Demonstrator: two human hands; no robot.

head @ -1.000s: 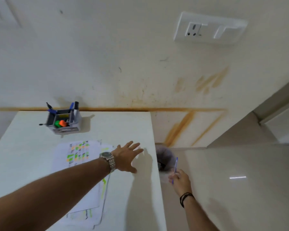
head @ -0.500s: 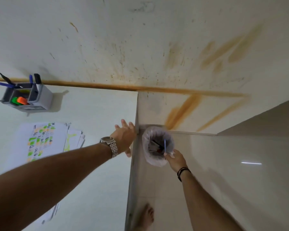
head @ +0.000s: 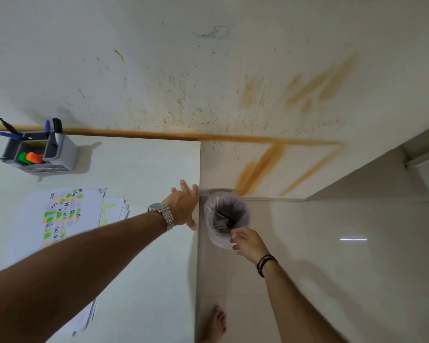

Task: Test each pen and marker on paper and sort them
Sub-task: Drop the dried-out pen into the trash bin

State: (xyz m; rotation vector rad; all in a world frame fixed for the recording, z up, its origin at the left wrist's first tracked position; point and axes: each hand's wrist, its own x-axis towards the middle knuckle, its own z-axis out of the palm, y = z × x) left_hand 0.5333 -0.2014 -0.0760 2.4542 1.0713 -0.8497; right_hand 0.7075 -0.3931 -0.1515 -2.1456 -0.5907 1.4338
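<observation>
Head view: my left hand [head: 183, 206] lies flat with fingers spread on the right edge of the bench [head: 144, 169], holding nothing, and my right hand [head: 249, 241] hangs over the near rim of the lined bin [head: 227, 216] on the floor beside the bench, its grip loose and empty. Several pens [head: 222, 220] lie inside the bin. At the back left of the bench the pen holder [head: 41, 154] stands with pens and markers, and the marked paper [head: 62, 219] lies in front of it.

A pen holder [head: 41, 154] stands far left on the table [head: 139, 268], papers [head: 67, 219] nearer; a bin [head: 214, 240] sits on the floor just right.
</observation>
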